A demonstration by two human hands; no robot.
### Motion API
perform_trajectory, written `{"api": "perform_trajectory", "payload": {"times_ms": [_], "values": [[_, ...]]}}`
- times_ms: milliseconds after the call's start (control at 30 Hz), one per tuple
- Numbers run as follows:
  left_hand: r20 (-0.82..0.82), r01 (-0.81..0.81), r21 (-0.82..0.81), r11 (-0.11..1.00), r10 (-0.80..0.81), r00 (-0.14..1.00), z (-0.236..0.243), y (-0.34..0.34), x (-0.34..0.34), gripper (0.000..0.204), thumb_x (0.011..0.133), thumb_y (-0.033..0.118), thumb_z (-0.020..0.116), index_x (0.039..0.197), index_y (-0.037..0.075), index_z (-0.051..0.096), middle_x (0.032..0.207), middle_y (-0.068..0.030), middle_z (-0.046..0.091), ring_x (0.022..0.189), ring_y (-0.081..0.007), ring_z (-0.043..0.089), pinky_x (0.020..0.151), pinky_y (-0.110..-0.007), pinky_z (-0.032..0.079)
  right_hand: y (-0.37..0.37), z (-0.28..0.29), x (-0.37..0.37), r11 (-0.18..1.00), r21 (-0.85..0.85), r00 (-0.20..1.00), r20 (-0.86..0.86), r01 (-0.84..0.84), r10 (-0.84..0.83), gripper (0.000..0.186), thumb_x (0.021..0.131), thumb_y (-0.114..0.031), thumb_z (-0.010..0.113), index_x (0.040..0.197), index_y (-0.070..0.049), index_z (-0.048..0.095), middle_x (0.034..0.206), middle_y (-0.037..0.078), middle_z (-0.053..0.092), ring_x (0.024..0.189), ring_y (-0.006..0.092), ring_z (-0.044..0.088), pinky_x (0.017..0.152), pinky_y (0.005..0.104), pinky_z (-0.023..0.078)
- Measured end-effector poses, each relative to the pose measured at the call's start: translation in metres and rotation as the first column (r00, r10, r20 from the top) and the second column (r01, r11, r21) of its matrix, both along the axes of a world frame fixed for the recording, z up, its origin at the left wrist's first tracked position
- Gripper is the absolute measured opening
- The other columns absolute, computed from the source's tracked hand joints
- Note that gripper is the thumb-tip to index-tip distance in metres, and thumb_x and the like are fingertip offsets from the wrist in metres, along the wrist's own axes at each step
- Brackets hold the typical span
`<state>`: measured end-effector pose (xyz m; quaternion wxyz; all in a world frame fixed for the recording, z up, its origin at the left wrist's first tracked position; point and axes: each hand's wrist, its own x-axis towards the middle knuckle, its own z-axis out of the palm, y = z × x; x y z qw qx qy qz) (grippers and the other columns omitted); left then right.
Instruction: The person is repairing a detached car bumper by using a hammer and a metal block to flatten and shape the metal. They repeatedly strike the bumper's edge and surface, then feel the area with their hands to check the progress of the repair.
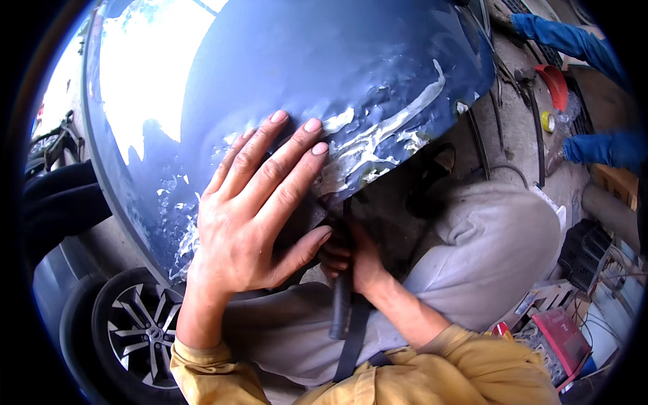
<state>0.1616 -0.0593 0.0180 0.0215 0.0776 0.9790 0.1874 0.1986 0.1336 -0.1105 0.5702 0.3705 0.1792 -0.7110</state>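
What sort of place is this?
Probably a car body repair workshop: a dented, scraped blue panel, a spoked car wheel, and a dark tool handle in the person's right hand all suggest it.

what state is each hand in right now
Left hand: open, fingers spread lightly over the dented blue panel.
Right hand: closed, holding a dark handle below the panel's edge.

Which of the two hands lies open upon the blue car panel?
The left hand, its back facing up over the dented panel; the right hand is instead closed around a dark handle.
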Motion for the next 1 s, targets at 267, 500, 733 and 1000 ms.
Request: {"api": "perform_trajectory", "payload": {"times_ms": [267, 500, 733, 1000], "values": [[-0.194, 0.018, 0.139, 0.99, 0.009, 0.981, -0.017, -0.006, -0.009, 0.04, 0.089, 0.022, 0.05, 0.121, -0.001, 0.055, 0.13, -0.0166, 0.051, 0.127, -0.0375, 0.04, 0.103, -0.044, 0.033, -0.007, 0.028, 0.003, 0.995, -0.039, 0.99, -0.098, 0.096, -0.099, 0.045, 0.095, -0.054, 0.033, 0.071, -0.016, 0.037, 0.05, -0.002, 0.029, 0.041, 0.0124, 0.036, 0.045, 0.0313, 0.037], [-0.206, 0.029, 0.141, 0.99, 0.0, 0.979, -0.028, 0.013, -0.059, 0.036, 0.096, 0.022, 0.041, 0.12, 0.0, 0.055, 0.131, -0.0131, 0.051, 0.131, -0.0325, 0.036, 0.106, -0.039, 0.03, -0.012, 0.071, -0.013, 0.914, -0.172, 0.913, -0.123, 0.368, -0.39, 0.038, 0.095, -0.048, 0.036, 0.076, -0.014, 0.038, 0.052, -0.003, 0.032, 0.043, 0.0126, 0.036, 0.049, 0.0315, 0.037], [-0.218, 0.061, 0.104, 0.993, -0.037, 0.975, -0.031, 0.01, -0.056, 0.037, 0.097, 0.023, 0.038, 0.121, 0.0, 0.055, 0.133, -0.0146, 0.049, 0.131, -0.033, 0.035, 0.107, -0.039, 0.029, -0.023, 0.083, -0.006, 0.846, -0.041, 0.845, 0.099, 0.532, -0.526, 0.042, 0.094, -0.053, 0.035, 0.077, -0.015, 0.037, 0.051, -0.004, 0.031, 0.042, 0.0107, 0.035, 0.046, 0.0321, 0.038], [-0.182, 0.058, 0.076, 0.995, -0.044, 0.982, -0.025, 0.02, -0.066, 0.036, 0.097, 0.018, 0.036, 0.12, -0.001, 0.055, 0.129, -0.0179, 0.051, 0.13, -0.0351, 0.036, 0.107, -0.04, 0.029, -0.008, 0.065, -0.014, 0.924, -0.094, 0.927, 0.096, 0.371, -0.363, 0.037, 0.095, -0.049, 0.037, 0.077, -0.015, 0.037, 0.052, -0.005, 0.031, 0.042, 0.0106, 0.034, 0.047, 0.0313, 0.036]]}}
